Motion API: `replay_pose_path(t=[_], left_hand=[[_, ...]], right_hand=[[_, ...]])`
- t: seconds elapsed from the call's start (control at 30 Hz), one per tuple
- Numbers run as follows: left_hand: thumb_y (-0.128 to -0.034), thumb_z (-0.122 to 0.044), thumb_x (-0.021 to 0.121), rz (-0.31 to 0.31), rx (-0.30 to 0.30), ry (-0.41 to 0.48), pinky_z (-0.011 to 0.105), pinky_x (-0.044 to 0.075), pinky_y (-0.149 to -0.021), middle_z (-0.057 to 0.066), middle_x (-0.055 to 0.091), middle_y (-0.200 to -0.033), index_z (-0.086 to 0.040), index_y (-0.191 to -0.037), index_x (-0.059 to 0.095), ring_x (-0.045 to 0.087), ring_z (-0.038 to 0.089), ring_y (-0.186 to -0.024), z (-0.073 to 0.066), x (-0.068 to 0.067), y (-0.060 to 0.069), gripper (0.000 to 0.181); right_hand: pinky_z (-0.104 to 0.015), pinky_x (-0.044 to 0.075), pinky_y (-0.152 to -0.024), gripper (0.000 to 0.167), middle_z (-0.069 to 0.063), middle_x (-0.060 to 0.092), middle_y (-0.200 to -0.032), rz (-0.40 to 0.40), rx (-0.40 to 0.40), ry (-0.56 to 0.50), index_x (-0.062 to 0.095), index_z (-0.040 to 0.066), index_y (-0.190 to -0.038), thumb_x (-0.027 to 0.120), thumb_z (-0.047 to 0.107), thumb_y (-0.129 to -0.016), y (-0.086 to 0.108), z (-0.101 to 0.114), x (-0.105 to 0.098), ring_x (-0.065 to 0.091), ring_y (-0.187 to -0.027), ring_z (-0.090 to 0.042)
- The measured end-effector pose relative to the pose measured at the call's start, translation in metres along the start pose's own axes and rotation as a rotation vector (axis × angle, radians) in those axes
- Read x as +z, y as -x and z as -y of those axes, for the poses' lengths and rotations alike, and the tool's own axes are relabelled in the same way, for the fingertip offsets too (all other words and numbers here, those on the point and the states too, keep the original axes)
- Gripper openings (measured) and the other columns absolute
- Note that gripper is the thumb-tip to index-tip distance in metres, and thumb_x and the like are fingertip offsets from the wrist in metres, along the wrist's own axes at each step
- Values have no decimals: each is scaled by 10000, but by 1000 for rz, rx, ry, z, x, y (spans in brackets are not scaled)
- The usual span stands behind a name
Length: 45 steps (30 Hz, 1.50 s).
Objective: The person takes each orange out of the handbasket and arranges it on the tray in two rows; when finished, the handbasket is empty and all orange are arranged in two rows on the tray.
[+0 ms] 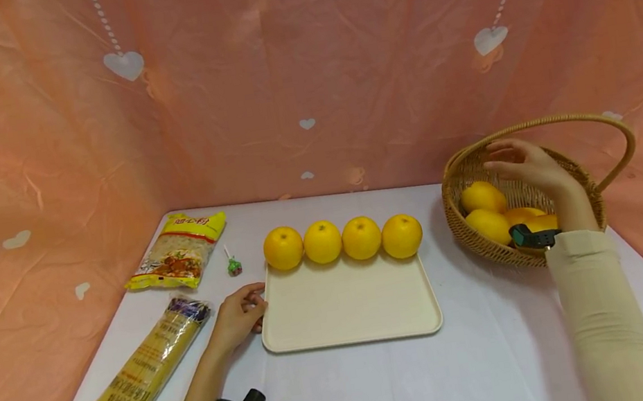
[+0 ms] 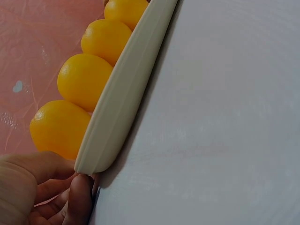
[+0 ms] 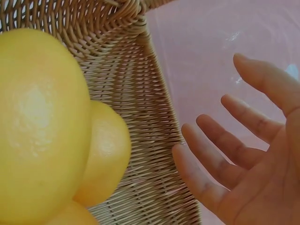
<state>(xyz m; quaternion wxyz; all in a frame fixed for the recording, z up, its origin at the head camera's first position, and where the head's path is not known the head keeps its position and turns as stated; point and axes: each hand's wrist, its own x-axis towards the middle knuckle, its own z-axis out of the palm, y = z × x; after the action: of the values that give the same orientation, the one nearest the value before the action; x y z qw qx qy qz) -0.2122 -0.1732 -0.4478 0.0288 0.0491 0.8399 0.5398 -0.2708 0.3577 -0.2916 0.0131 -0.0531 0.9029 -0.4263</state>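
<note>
Four would be too exact, so several yellow-orange oranges (image 1: 322,242) stand in a row along the far side of a cream tray (image 1: 347,305). At the tray's left edge my left hand (image 1: 239,315) pinches the rim between thumb and finger, seen closely in the left wrist view. My right hand (image 1: 531,171) is raised over a wicker basket (image 1: 457,221), its fingers spread and holding nothing. Inside the basket lie several yellow fruits (image 1: 488,227), rounded to oval; my right forearm covers part of them.
Left of the tray are a lollipop (image 1: 233,265), a yellow food packet (image 1: 178,251) and a long pack of spaghetti (image 1: 131,392). The basket's tall handle (image 1: 561,119) arches above its rim. A pink curtain (image 1: 302,77) hangs behind the white table (image 1: 353,399).
</note>
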Motion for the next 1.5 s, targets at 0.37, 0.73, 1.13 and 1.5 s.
replay_pose_path(t=[0.37,0.73,1.13,1.5], left_hand=[[-862,38,566,3,-10,8,234,496,-453,118,549,-838,49,-1237,537,521,130,-558,0,0,-1,376],[-864,47,564,8,-28,21,225,489,-451,116,550,-834,51,-1241,533,523,123,-547,-2,1,0,378],[-858,45,568,3,-9,4,230,495,-449,123,552,-834,54,-1237,534,524,128,-545,0,0,-1,380],[-854,42,568,-4,-15,1,234,496,-449,114,546,-835,51,-1233,537,522,136,-546,0,1,-1,381]], right_hand=[[-133,480,-784,607,105,478,-1132,-32,-22,-46,338,-13,-1389,526,348,-940,-11,-19,3,516,-998,-26],[-489,391,-1000,647,-284,320,-1378,37,41,-2,276,-70,-1402,486,352,-959,-16,-26,10,399,-1196,-346],[-632,274,-1013,739,-395,195,-1398,223,98,174,133,-101,-1434,529,288,-946,-24,-30,14,221,-1276,-524],[-422,424,-904,770,-340,204,-1411,312,156,118,72,-38,-1465,555,239,-933,-20,-30,24,368,-1150,-413]])
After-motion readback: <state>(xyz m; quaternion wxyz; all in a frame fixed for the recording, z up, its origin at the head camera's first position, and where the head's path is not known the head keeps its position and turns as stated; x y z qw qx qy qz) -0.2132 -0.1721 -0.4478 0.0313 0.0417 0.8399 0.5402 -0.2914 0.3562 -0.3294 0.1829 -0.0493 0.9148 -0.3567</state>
